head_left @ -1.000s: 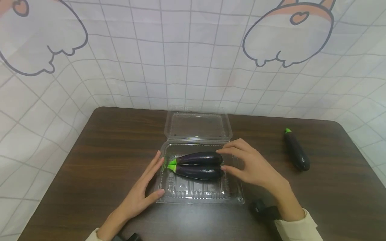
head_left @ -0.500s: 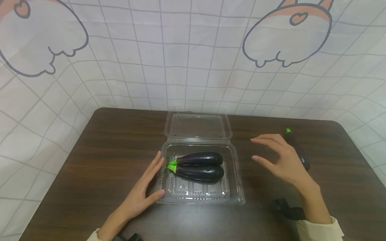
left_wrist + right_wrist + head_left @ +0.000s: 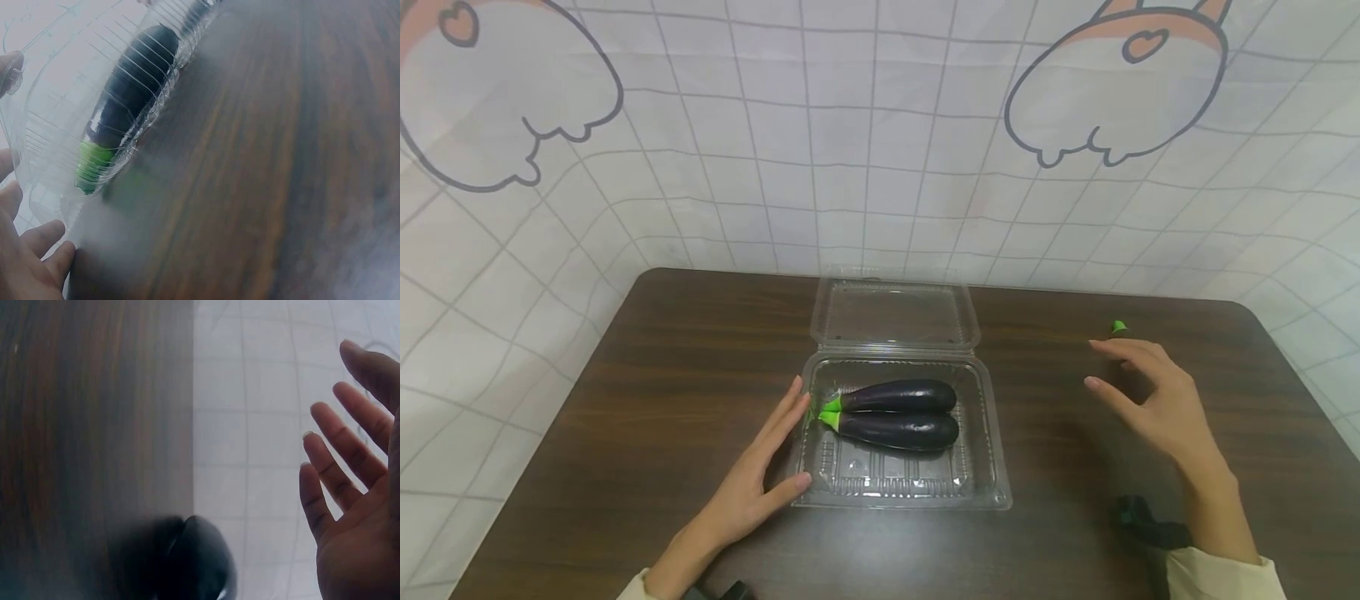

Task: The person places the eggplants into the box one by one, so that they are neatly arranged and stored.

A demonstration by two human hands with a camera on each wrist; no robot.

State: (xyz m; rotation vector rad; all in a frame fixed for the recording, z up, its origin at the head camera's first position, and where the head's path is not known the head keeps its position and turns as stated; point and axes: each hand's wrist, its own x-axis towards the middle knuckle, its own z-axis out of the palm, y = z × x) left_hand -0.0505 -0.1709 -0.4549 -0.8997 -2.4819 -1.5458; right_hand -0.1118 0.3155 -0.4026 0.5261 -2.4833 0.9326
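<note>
clear plastic of the hinged container (image 3: pixel 902 503) met the left hand (image 3: pixel 748 487), whose fingers lay nearly straight and spread along the left rim with the thumb apart lower down the same edge; it seemed to steady the tray rather than grip it. the right hand (image 3: pixel 1168 408) hung well apart from it, near the right end of the desk (image 3: pixel 700 358), fingers loosely bent, a wide gap between them and the thumb, nothing held. under it lay the loose eggplant (image 3: pixel 1118 327), mostly hidden in the head view, its green stem showing past the fingers; whether the hand touched it could not be told. the step in hand looked like a reach for that loose one, and the next move, in my judgement, called for lowering the right hand, closing fingers and thumb around the dark body and lifting it, the left hand holding the tray still. farther out, the upper eggplant (image 3: pixel 898 394) and the lower eggplant (image 3: pixel 898 430) lay side by side inside the container, touching, stems toward the left hand, with bare tray on the near side that might take one more. beyond them the lid (image 3: pixel 895 312) lay folded back, and behind the desk hung a white gridded backdrop (image 3: pixel 842 150).
</note>
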